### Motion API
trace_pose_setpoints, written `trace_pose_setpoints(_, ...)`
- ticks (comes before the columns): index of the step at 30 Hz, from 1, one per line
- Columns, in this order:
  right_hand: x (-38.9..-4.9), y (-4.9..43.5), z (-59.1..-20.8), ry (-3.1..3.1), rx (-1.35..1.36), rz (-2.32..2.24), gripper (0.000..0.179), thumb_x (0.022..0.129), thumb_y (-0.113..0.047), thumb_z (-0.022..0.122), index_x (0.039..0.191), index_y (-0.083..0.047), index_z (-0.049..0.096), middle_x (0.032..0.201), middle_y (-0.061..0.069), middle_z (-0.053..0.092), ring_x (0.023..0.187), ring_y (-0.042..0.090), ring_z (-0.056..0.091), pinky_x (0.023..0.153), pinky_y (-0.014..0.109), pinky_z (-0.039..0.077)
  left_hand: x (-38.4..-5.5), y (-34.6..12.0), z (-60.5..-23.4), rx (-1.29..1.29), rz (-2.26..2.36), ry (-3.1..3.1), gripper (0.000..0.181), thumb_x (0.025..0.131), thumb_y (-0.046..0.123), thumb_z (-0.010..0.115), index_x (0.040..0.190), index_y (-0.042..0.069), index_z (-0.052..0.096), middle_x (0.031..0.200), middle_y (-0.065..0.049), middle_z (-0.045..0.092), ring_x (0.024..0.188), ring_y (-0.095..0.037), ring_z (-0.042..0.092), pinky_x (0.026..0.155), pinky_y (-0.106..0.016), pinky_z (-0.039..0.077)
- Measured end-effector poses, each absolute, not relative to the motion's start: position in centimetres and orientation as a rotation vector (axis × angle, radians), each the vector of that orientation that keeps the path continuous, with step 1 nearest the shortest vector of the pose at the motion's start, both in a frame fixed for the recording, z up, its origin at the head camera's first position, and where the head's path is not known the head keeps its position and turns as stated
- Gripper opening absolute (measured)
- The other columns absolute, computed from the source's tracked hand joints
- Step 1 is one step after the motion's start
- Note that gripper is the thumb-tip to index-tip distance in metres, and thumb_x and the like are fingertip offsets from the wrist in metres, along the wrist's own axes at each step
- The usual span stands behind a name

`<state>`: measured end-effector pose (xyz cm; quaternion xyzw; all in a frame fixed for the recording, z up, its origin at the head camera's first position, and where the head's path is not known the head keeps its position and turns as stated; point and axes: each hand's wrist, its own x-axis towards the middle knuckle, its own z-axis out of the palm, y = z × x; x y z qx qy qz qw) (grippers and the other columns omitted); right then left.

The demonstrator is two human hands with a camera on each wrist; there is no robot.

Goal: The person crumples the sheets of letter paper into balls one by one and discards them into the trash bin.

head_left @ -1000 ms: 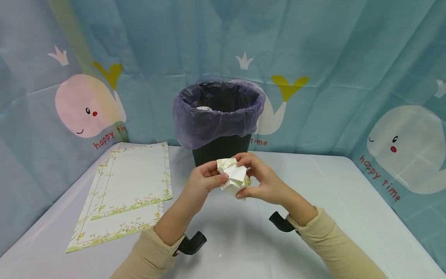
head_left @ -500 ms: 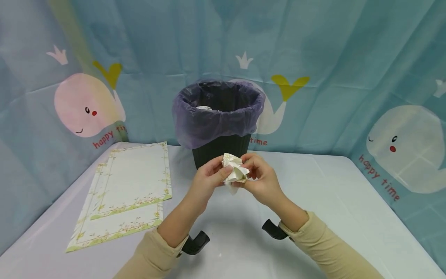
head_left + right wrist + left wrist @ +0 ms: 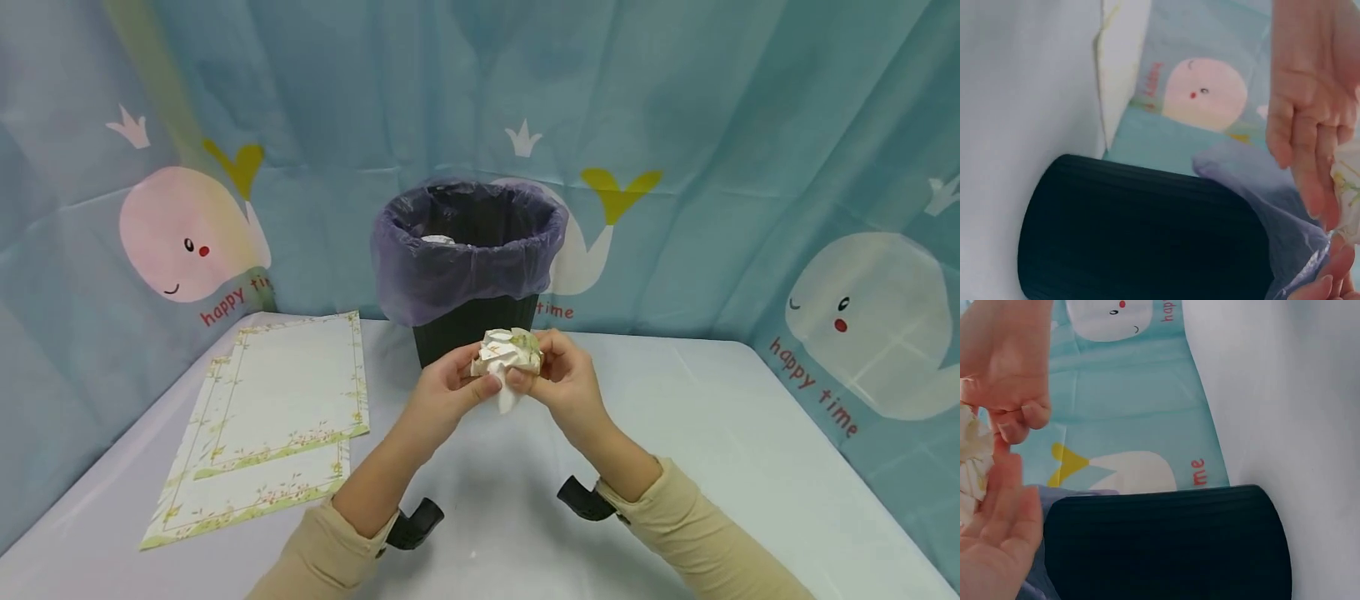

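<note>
A crumpled sheet of paper (image 3: 504,352), white with green and yellow print, is held between both hands in front of the bin in the head view. My left hand (image 3: 444,390) grips its left side, thumb on the near face. From the right, my right hand (image 3: 567,385) pinches it with thumb and fingers, the two thumbs almost meeting. A loose white flap of the paper hangs below the thumbs. In the left wrist view the paper (image 3: 972,459) shows only at the left edge; in the right wrist view the paper (image 3: 1349,190) is cut off at the right edge.
Behind the hands stands a black bin (image 3: 472,321) with a purple liner (image 3: 457,275) folded over its rim; something white (image 3: 438,239) shows inside. Two overlapping sheets with leafy borders (image 3: 292,387) lie on the white table (image 3: 675,417) at left. A printed curtain (image 3: 337,108) hangs behind.
The paper has been turned and squeezed into a more compact wad, its printed side now on top. The right hand has shifted left, closer to the left hand.
</note>
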<state>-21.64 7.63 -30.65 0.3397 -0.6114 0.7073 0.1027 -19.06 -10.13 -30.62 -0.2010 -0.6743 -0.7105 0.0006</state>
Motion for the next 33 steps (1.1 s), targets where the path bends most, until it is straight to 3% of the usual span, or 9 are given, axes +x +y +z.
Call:
trace_pose_setpoints(5, -21.5, 7.1, -31.4, -1.849, 0.892, 2.001, 0.026, 0.082, -0.012, 0.079, 0.088, -0.001, 0.056, 0.089, 0.003, 0.056, 0.074, 0.009, 0.049, 0.063, 0.017, 0.042, -19.0, -9.6, -30.7, -0.463, -2.254, -2.087, 0.055, 0.093, 0.018, 0.064, 0.134, -0.014, 0.047, 0.124, -0.025, 0.059, 0.105, -0.018, 0.062, 0.090, -0.026, 0.050)
trace_pose_setpoints(7, -21.4, 7.1, -31.6, -1.918, 0.874, 1.852, 0.028, 0.085, -0.019, 0.077, 0.094, -0.001, 0.057, 0.091, 0.006, 0.056, 0.076, 0.011, 0.048, 0.064, 0.020, 0.039, -19.1, -9.6, -30.7, -0.433, -2.261, -2.077, 0.045, 0.095, 0.006, 0.060, 0.134, -0.014, 0.047, 0.123, -0.026, 0.060, 0.105, -0.018, 0.062, 0.089, -0.026, 0.051)
trace_pose_setpoints(10, -21.5, 7.2, -31.6, -2.020, 0.920, 1.588, 0.048, 0.091, -0.038, 0.068, 0.117, 0.001, 0.057, 0.105, 0.012, 0.060, 0.087, 0.017, 0.051, 0.071, 0.026, 0.041, -19.2, -9.6, -30.4, -0.393, -2.246, -2.074, 0.045, 0.095, 0.000, 0.058, 0.136, -0.013, 0.044, 0.124, -0.025, 0.059, 0.106, -0.019, 0.061, 0.087, -0.024, 0.051)
trace_pose_setpoints(14, -21.7, 7.3, -31.3, -2.112, 1.069, 1.412, 0.081, 0.093, -0.058, 0.050, 0.147, 0.001, 0.034, 0.135, 0.019, 0.050, 0.110, 0.028, 0.051, 0.087, 0.040, 0.046, -19.3, -9.8, -30.0, -0.361, -2.229, -2.089, 0.047, 0.097, 0.004, 0.057, 0.138, -0.012, 0.041, 0.123, -0.024, 0.059, 0.103, -0.015, 0.060, 0.085, -0.022, 0.051)
trace_pose_setpoints(20, -22.2, 7.4, -31.0, -2.124, 1.195, 1.475, 0.089, 0.084, -0.063, 0.057, 0.141, 0.001, 0.035, 0.130, 0.021, 0.050, 0.110, 0.028, 0.052, 0.092, 0.039, 0.048, -19.1, -9.8, -29.6, -0.314, -2.229, -2.124, 0.039, 0.099, 0.007, 0.056, 0.132, -0.011, 0.047, 0.115, -0.019, 0.063, 0.093, -0.010, 0.061, 0.085, -0.028, 0.050)
trace_pose_setpoints(22, -22.3, 7.5, -30.9, -2.091, 1.205, 1.464, 0.083, 0.083, -0.057, 0.062, 0.135, 0.003, 0.039, 0.123, 0.021, 0.054, 0.104, 0.026, 0.054, 0.088, 0.036, 0.050, -19.0, -9.5, -29.7, -0.302, -2.238, -2.108, 0.039, 0.098, 0.007, 0.057, 0.131, -0.012, 0.048, 0.115, -0.020, 0.063, 0.093, -0.011, 0.061, 0.084, -0.028, 0.050)
trace_pose_setpoints(26, -22.4, 7.3, -30.9, -2.007, 1.175, 1.340, 0.059, 0.082, -0.016, 0.078, 0.126, 0.007, 0.045, 0.111, 0.022, 0.061, 0.094, 0.026, 0.060, 0.079, 0.034, 0.054, -19.0, -9.0, -29.9, -0.324, -2.260, -2.061, 0.041, 0.096, 0.003, 0.057, 0.131, -0.016, 0.045, 0.120, -0.026, 0.060, 0.098, -0.018, 0.062, 0.086, -0.026, 0.052)
trace_pose_setpoints(29, -22.6, 7.2, -31.1, -1.938, 1.140, 1.231, 0.056, 0.072, 0.011, 0.079, 0.120, 0.007, 0.050, 0.106, 0.022, 0.065, 0.090, 0.029, 0.063, 0.073, 0.038, 0.056, -19.0, -9.1, -29.8, -0.382, -2.242, -2.092, 0.041, 0.094, 0.000, 0.060, 0.130, -0.016, 0.046, 0.118, -0.026, 0.061, 0.101, -0.022, 0.063, 0.088, -0.030, 0.052)
trace_pose_setpoints(33, -23.1, 7.2, -31.4, -1.858, 1.127, 1.123, 0.049, 0.070, 0.017, 0.076, 0.113, 0.006, 0.055, 0.102, 0.020, 0.067, 0.087, 0.029, 0.065, 0.072, 0.043, 0.056, -19.1, -9.6, -29.4, -0.444, -2.188, -2.255, 0.048, 0.092, 0.011, 0.066, 0.131, -0.011, 0.047, 0.118, -0.020, 0.062, 0.103, -0.022, 0.062, 0.091, -0.035, 0.050)
